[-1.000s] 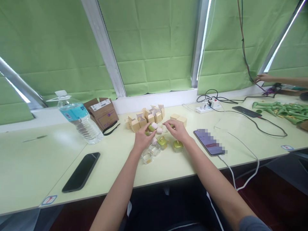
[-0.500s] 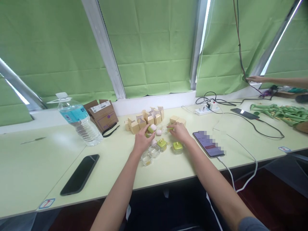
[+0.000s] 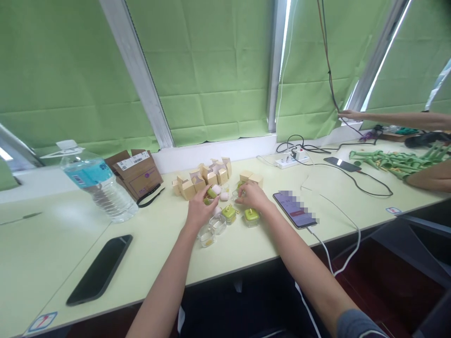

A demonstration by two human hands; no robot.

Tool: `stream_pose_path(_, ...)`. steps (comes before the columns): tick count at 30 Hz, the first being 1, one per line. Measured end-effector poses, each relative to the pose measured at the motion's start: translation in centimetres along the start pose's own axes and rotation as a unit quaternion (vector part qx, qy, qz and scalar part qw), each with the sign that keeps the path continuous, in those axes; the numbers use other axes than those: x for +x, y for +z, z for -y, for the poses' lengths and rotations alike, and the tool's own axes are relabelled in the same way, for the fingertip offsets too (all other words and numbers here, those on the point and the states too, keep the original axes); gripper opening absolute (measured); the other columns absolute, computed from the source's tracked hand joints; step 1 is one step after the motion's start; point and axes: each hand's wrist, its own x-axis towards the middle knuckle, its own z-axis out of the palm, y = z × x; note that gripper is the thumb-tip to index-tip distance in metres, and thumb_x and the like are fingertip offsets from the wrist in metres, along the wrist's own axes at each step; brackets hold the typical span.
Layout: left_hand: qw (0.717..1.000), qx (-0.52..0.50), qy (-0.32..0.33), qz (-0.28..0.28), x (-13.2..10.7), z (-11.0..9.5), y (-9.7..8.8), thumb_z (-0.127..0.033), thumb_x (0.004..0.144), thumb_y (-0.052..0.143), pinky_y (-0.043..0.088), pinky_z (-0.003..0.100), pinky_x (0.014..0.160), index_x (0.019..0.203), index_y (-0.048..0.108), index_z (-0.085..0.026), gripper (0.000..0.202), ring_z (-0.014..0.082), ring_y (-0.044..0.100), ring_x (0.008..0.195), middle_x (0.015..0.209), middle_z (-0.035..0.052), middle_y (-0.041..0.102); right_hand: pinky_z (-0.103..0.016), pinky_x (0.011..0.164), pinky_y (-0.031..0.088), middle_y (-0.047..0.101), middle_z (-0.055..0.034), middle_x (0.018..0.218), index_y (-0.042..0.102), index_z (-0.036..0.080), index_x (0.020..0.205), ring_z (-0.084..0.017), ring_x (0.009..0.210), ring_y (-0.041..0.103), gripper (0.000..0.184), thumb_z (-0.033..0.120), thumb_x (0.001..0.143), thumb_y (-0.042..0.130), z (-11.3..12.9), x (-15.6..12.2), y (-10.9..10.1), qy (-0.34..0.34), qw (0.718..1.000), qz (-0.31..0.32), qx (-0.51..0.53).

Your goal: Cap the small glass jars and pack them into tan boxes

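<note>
My left hand (image 3: 198, 210) rests on the table with its fingers curled round a small green and white piece (image 3: 212, 191). My right hand (image 3: 251, 197) lies beside it, fingers bent down onto small parts on the table; what it grips is hidden. In front of the hands stand small clear jars (image 3: 207, 235), two with green lids (image 3: 229, 212). Behind them sits a cluster of small tan cardboard boxes (image 3: 200, 178).
A water bottle (image 3: 96, 184) and an open brown carton (image 3: 136, 170) stand at the left, a black phone (image 3: 99, 269) near the front edge. A lit phone (image 3: 294, 209) with a white cable lies right of my hands. Another person's arm (image 3: 387, 118) reaches in at far right near green plastic parts (image 3: 394, 159).
My view has swung to the right and tilted. Both hands have dropped lower onto the table among the small parts. The other person's arm has reached further left.
</note>
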Motion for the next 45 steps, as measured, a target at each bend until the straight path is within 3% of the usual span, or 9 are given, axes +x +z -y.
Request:
stream_pose_path(7,1.0,0.005,-0.002,0.008,0.0,0.1,0.1,-0.04,0.083,0.07,0.055,0.039,0.093,0.13,0.065,-0.021,0.051,0.0241,0.07,0.099,0.115,0.0081,0.074,-0.035,0.081,0.046,0.066,-0.0089,0.104,0.063,0.022,0.102,-0.027,0.099,0.059,0.041,0.042,0.071,0.082,0.2,-0.3,-0.1,0.031,0.999,0.006,-0.008)
stream_pose_path(15,1.0,0.017,0.011,0.004,-0.1,-0.1,0.0,-0.04,0.084,0.07,0.055,0.038,0.091,0.131,0.064,-0.022,0.05,0.0234,0.069,0.096,0.113,0.0073,0.074,-0.039,0.089,0.047,0.067,-0.0088,0.11,0.057,0.022,0.122,-0.029,0.108,0.06,0.053,0.035,0.074,0.078,0.3,-0.3,-0.1,0.006,0.999,-0.03,0.039)
stream_pose_path(23,1.0,0.002,0.019,-0.001,-0.1,-0.3,0.0,-0.039,0.085,0.067,0.054,0.038,0.092,0.131,0.062,-0.022,0.048,0.0236,0.068,0.098,0.119,0.0086,0.072,-0.038,0.094,0.052,0.058,-0.0087,0.121,0.054,0.024,0.129,-0.023,0.109,0.061,0.056,0.028,0.077,0.074,1.0,-0.4,0.0,-0.094,0.978,-0.096,0.157)
stream_pose_path(31,1.0,-0.006,0.023,0.004,-0.2,-0.8,-0.2,-0.039,0.084,0.069,0.054,0.037,0.089,0.128,0.059,-0.022,0.048,0.0229,0.068,0.095,0.115,0.0078,0.072,-0.041,0.1,0.053,0.058,-0.0087,0.123,0.055,0.026,0.13,-0.023,0.115,0.06,0.054,0.027,0.08,0.075,1.8,-0.7,-0.3,-0.179,0.956,-0.098,0.211)
stream_pose_path(45,0.996,0.008,0.079,0.031,-0.3,-0.6,-0.2,-0.036,0.086,0.068,0.054,0.035,0.088,0.129,0.061,-0.022,0.047,0.0208,0.066,0.093,0.117,0.0085,0.069,-0.04,0.101,0.051,0.066,-0.0083,0.125,0.058,0.024,0.129,-0.024,0.117,0.062,0.052,0.026,0.08,0.076,2.2,-0.8,-0.7,-0.222,0.946,-0.086,0.221)
